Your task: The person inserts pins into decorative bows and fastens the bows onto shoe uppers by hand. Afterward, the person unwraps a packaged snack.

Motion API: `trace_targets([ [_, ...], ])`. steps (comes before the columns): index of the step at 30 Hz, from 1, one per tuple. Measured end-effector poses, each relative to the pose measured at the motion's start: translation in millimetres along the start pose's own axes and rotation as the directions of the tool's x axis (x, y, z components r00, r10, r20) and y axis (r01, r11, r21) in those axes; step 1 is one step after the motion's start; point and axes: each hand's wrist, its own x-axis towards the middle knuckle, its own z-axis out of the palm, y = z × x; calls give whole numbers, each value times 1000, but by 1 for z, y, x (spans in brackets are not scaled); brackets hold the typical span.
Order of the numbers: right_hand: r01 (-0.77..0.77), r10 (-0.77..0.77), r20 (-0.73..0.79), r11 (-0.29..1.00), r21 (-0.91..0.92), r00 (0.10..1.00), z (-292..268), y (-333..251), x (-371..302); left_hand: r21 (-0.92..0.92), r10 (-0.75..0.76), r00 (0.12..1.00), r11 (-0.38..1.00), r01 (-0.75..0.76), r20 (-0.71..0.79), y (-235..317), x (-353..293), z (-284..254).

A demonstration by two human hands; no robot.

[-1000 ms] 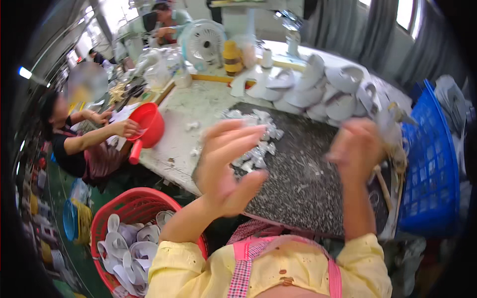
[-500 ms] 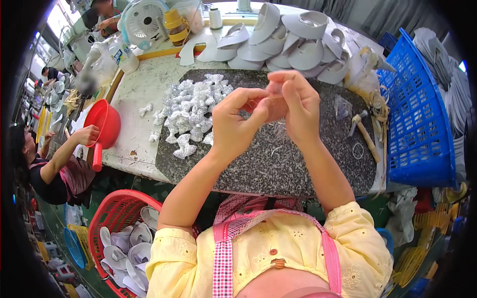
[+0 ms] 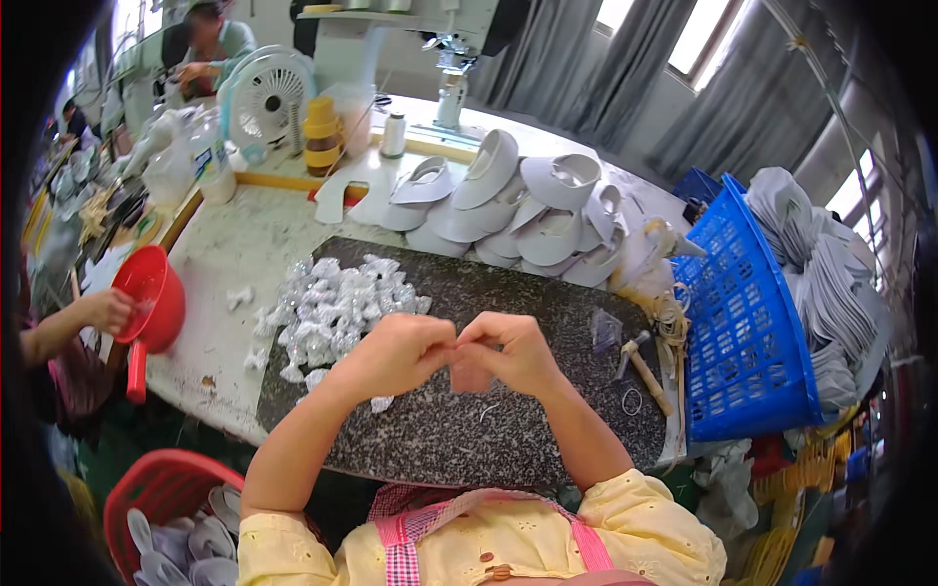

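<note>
Over the dark speckled board (image 3: 430, 444), my two hands meet at the fingertips. A small, thin, see-through pinkish piece (image 3: 471, 377) hangs between them; its exact kind I cannot make out. My left hand (image 3: 396, 352) is closed in a pinch at its upper left edge. On the other side my right hand (image 3: 513, 354) pinches it between thumb and fingers. Just left of my left hand lies a heap of silvery-white bows (image 3: 332, 305), with a few loose ones beside it. Further right, a crumpled clear plastic packet (image 3: 606, 330) rests on the board.
White sun visors (image 3: 547, 220) are piled behind the board. At the right stand a small hammer (image 3: 647, 379) and a blue basket (image 3: 752, 322). A co-worker's hand (image 3: 106, 311) reaches into a red dipper (image 3: 156, 303) at the left. Below is a red basket (image 3: 127, 498) of visors.
My view has tilted up, showing the sewing machine and curtains. My hands have come lower and closer together, turned palms down, with the see-through piece now hanging between them.
</note>
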Motion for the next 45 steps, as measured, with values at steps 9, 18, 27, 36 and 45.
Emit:
trace_targets([
  [9,135,-135,-12,990,37,991,10,-27,-6,475,566,825,729,-494,-11,28,-18,-7],
  [18,655,-620,-291,755,31,729,-2,-101,-45,311,756,575,654,-690,-314,95,-38,1],
  [27,648,-384,-740,757,90,552,-49,-42,-37,-49,400,916,916,-399,19,65,-33,63],
  [36,553,-414,-635,833,26,652,-26,-11,-40,-192,294,866,953,-234,404,33,-70,145],
  [45,498,-391,-566,866,39,725,-8,-7,-65,-547,-328,915,822,155,-233,39,-50,101],
])
